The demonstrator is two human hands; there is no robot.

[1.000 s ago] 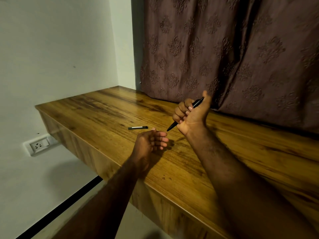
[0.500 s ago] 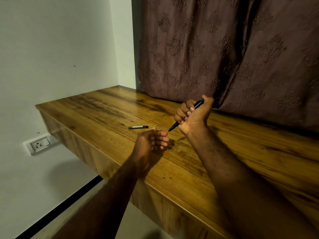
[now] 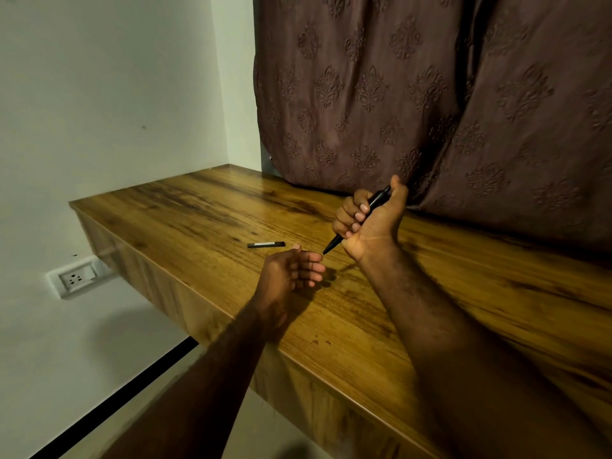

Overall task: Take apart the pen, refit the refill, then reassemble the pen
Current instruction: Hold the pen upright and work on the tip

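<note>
My right hand point(image 3: 371, 223) is raised over the wooden table point(image 3: 463, 293), fist closed around a black pen point(image 3: 377, 200). The pen slants, its tip pointing down-left and its top end under my thumb. My left hand point(image 3: 291, 270) rests on the table just below and left of the pen's tip, fingers loosely curled and apart from the pen. I cannot see anything in it. A short black pen piece point(image 3: 266, 244) with a pale label lies flat on the table, to the left of both hands.
A brown patterned curtain point(image 3: 430, 94) hangs along the table's back edge, close behind my right hand. The table's front edge runs diagonally under my forearms. A white wall with a socket point(image 3: 76, 277) lies to the left, below the tabletop.
My right hand with the pen dipped slightly and came back up; the thumb stays on the pen's top end. The left hand and the black piece on the table have not moved.
</note>
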